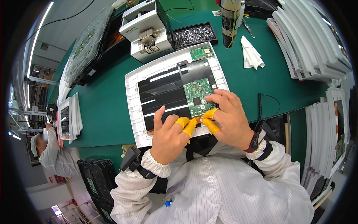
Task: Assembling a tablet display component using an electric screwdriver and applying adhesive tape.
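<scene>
A white panel housing (131, 108) lies on the bench before me with a black sheet-covered back (164, 93) inside it. On it sits a green circuit board (203, 91) with a dark square chip. At the board's near edge, an orange ribbon cable (198, 121) shows between my fingertips. My left hand (166, 138) has its yellow-cotted thumb and index finger closed at the cable's left side. My right hand (229, 121) pinches at its right side with yellow-cotted thumb and index finger, its other fingers over the board's right edge. The fingertips partly hide the cable.
A white dispensing machine (149, 33) and a black tray of small parts (195, 35) stand behind the housing. A white cloth (251, 54) and tweezers (248, 28) lie at the back right. Stacked white housings (309, 41) line the right side. A co-worker (56, 155) sits far left.
</scene>
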The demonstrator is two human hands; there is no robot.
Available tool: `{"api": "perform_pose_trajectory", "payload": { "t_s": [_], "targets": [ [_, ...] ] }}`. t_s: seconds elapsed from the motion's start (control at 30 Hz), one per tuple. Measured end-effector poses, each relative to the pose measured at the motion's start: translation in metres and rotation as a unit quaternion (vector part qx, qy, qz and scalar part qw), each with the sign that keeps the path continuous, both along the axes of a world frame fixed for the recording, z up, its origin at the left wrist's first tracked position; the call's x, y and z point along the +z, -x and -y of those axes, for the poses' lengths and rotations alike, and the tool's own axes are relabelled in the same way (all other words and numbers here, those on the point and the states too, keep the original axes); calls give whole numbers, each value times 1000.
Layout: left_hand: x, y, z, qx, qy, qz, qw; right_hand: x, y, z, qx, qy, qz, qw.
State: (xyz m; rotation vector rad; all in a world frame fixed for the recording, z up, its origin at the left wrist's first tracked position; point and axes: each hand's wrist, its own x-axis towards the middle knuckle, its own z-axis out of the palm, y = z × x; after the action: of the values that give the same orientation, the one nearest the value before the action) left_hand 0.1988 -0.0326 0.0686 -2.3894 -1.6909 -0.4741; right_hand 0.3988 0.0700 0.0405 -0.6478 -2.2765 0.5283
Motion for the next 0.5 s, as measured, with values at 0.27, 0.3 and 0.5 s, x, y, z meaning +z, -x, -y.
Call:
{"api": "perform_pose_trajectory", "payload": {
  "t_s": [0.27,0.3,0.5],
  "targets": [
    [1,0,0,3,13,5,1000,-1,1,0,-3,-4,-3,1000],
    [0,-1,0,5,7,9,1000,0,1,0,-3,-4,-3,1000],
    [0,-2,-1,8,1,15,1000,1,1,1,-6,-2,-2,1000]
  ]
}}
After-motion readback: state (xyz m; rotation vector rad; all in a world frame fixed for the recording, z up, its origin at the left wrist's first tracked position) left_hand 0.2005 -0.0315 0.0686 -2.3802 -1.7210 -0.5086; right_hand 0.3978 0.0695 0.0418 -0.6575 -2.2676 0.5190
